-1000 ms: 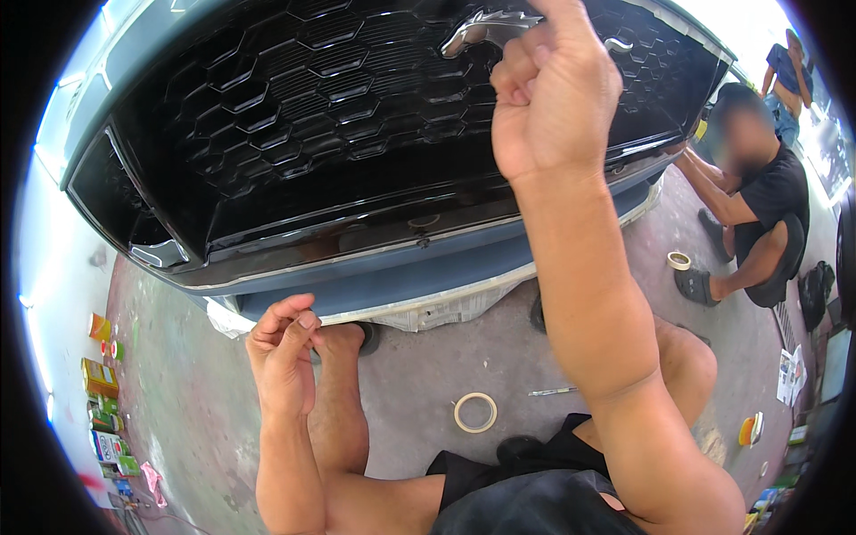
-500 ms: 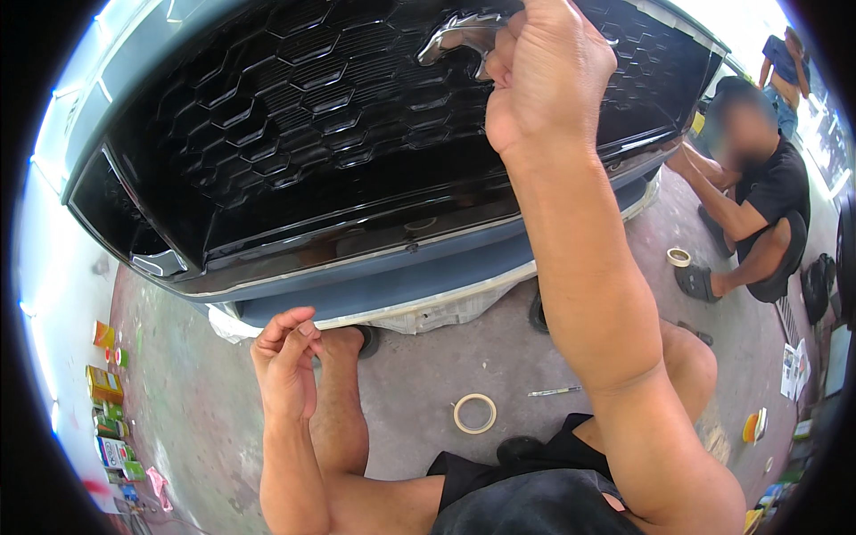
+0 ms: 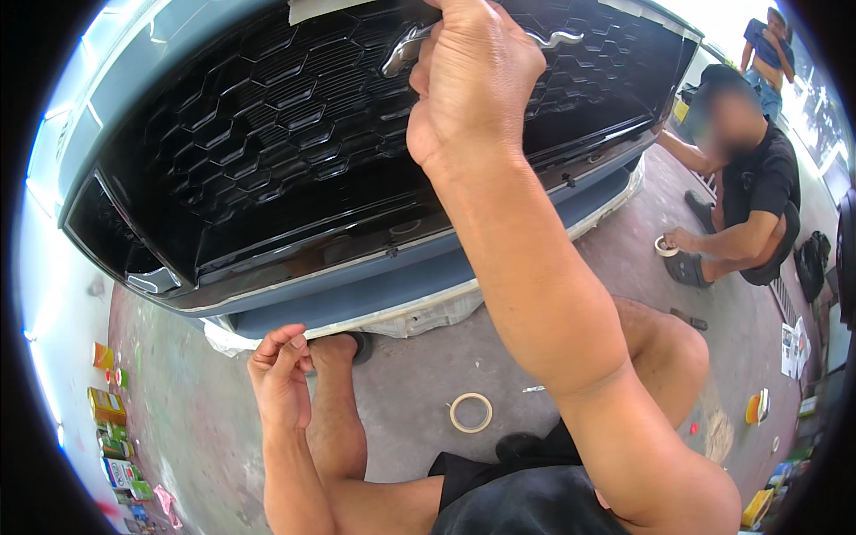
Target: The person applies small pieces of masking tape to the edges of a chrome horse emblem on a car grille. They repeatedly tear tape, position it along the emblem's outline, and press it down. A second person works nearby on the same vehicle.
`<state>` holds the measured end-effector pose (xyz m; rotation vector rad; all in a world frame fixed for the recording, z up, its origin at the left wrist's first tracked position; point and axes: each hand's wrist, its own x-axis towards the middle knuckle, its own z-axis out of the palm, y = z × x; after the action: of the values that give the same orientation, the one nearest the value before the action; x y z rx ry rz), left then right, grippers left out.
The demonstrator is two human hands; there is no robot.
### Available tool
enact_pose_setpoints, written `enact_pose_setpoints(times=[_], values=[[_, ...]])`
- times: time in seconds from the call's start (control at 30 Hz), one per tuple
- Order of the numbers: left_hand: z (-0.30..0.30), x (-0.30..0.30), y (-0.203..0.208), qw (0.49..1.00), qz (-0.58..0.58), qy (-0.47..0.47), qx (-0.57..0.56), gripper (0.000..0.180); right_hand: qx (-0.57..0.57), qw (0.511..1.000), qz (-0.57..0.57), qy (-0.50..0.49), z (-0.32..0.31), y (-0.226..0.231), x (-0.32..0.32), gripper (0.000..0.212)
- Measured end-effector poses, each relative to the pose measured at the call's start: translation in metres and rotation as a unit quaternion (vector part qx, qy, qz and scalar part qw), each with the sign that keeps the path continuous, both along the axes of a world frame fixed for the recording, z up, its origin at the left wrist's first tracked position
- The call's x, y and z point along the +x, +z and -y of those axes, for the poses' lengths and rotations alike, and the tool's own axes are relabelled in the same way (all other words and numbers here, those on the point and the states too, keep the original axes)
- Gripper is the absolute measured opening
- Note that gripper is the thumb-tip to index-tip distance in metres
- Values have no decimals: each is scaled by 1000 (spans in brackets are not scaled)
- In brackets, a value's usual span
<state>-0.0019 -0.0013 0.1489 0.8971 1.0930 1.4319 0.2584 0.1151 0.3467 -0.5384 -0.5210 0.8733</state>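
Note:
My right hand (image 3: pixel 477 94) is raised in front of the black honeycomb grille (image 3: pixel 259 116), its fingers curled shut. The back of the hand hides the fingertips and whatever they hold. Behind it, both ends of a chrome emblem (image 3: pixel 406 52) on the grille show; I cannot tell whether the hand touches it. A pale strip that looks like masking tape (image 3: pixel 325 7) lies along the grille's upper edge, left of that hand. Lower left, my left hand (image 3: pixel 281 374) hovers below the bumper (image 3: pixel 357 299) with thumb and fingers pinched together; anything between them is too small to make out.
A roll of masking tape (image 3: pixel 471 413) lies on the floor (image 3: pixel 410 374) between my legs. At right a co-worker (image 3: pixel 758 169) crouches, one hand on another tape roll (image 3: pixel 665 246). Paint cans (image 3: pixel 107 406) line the left wall. Another person (image 3: pixel 769 53) stands far back.
My right hand has moved left across the grille, uncovering the emblem's right end. The co-worker's hand has come down to the tape roll on the floor. My left hand stays pinched.

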Motion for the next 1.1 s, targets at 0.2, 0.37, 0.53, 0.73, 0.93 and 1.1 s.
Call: enact_pose_setpoints(times=[0.2,0.37,0.53,0.73,0.93,1.1], values=[[7,-4,-1,1000,-23,4,2,14,-17,998,14,-52,3,1,16,16],[9,-11,-2,1000,-16,10,-14,14,21,997,-26,-68,14,-5,33,21],[11,-9,-4,1000,-5,-2,-18,15,37,999,28,-18,10,-21,27,16],[17,-10,0,999,27,-21,-14,15,100,993,53,22,6,-27,18,15],[16,-10,-3,998,51,-34,-17,14,130,969,44,204,8,-37,-8,18],[17,-16,-3,999,39,-28,-18,14,85,941,-3,326,3,-27,-23,11]])
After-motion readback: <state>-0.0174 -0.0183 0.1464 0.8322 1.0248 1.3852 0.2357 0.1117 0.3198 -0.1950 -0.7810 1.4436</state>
